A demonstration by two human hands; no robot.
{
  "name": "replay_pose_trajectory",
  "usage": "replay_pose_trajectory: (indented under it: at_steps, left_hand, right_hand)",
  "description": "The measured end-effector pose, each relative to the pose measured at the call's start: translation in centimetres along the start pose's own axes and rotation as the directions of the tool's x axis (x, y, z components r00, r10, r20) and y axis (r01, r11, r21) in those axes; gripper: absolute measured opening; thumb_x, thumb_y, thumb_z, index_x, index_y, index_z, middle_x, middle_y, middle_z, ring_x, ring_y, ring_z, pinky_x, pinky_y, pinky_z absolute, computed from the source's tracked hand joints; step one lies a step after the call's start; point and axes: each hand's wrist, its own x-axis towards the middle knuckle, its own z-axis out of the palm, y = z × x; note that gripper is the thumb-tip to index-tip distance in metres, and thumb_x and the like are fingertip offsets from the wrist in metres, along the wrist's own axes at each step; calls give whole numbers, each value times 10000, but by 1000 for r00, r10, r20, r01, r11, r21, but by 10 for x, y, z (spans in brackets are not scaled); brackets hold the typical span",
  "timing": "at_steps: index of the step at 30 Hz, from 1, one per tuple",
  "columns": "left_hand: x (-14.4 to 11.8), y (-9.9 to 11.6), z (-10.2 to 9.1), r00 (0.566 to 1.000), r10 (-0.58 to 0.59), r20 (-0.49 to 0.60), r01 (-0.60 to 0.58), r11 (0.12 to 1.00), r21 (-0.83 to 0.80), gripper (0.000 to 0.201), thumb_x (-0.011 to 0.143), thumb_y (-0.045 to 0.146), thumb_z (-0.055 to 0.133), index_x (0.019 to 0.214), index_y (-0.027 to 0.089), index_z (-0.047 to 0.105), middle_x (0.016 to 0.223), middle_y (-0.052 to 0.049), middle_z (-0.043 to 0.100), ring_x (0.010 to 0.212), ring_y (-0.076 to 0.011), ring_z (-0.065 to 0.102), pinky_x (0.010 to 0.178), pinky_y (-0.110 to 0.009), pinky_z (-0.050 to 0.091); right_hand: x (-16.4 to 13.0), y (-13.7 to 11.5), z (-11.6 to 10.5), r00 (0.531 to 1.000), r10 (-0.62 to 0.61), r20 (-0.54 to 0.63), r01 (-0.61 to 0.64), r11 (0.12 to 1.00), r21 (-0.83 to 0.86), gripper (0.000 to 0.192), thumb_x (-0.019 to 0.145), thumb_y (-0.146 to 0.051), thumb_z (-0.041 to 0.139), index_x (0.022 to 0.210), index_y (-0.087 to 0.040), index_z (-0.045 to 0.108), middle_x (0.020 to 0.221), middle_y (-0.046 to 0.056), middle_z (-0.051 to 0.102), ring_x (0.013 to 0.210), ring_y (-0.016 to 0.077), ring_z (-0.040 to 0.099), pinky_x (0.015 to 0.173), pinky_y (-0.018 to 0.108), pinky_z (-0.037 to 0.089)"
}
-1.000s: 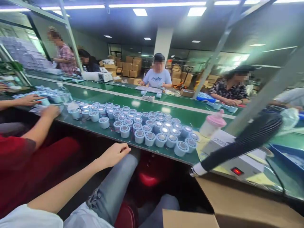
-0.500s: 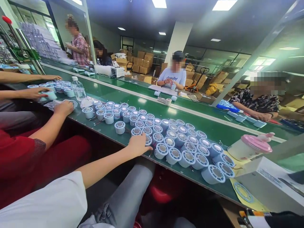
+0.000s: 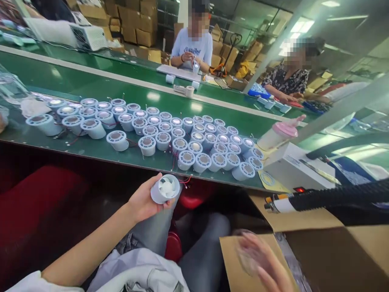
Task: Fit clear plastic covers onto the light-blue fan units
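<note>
The left hand (image 3: 142, 200), which half a second ago lay flat on the fan housings at the near edge of the green bench (image 3: 91, 152), is now off the bench and below that edge, over the lap. It grips one pale blue fan housing (image 3: 165, 188), open end up, white blades visible, red wires trailing. The right hand (image 3: 261, 259), previously out of view, now appears blurred at the cardboard box (image 3: 319, 251), bottom right. The camera has tilted downward.

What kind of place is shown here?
Most likely a factory assembly line. Rows of identical small fan housings sit on a long green conveyor, seated workers handle parts across it, and cartons are stacked behind.
</note>
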Motion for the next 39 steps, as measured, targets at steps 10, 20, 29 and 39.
replay_pose_trajectory:
  at_steps: [10, 20, 29, 39]
  left_hand:
    - [13, -13, 22, 907, -235, 348, -97, 689, 719, 308, 776, 452, 539, 880, 168, 603, 768, -25, 580, 611, -133, 492, 498, -232, 381]
    - [14, -20, 22, 830, 240, 504, -557, 298, 775, 473, 682, 419, 751, 1100, 243, 616, 1041, -40, 556, 964, -200, 555, 843, -306, 456]
    - [15, -31, 21, 830, 27, 558, -480, 544, 688, 706, 658, 305, 784, 1303, 252, 501, 1266, -97, 561, 1094, -245, 583, 861, -357, 534]
    - [-1, -26, 26, 897, -25, 441, -329, 628, 705, 704, 669, 383, 770, 1297, 213, 498, 1068, -89, 651, 828, -184, 648, 700, -283, 538]
  right_hand:
    - [73, -79, 45, 973, -225, 48, 226, 890, -397, 531, 762, -172, 557, 1280, -289, 544, 1367, 134, 430, 1100, 335, 510, 826, 493, 521]
    - [73, -82, 36, 991, 52, 125, -91, 940, 329, 208, 866, -307, 543, 712, -198, 630, 1037, 84, 574, 968, 188, 588, 776, 297, 510]
    - [69, -70, 34, 972, 223, 77, -213, 688, 693, 223, 761, -408, 683, 696, -195, 685, 1055, 93, 667, 966, 241, 646, 657, 330, 592]
    - [49, -61, 37, 990, -138, -32, 139, 903, 406, 435, 691, -251, 787, 1083, -238, 598, 1242, 121, 619, 1174, 257, 575, 956, 391, 511]
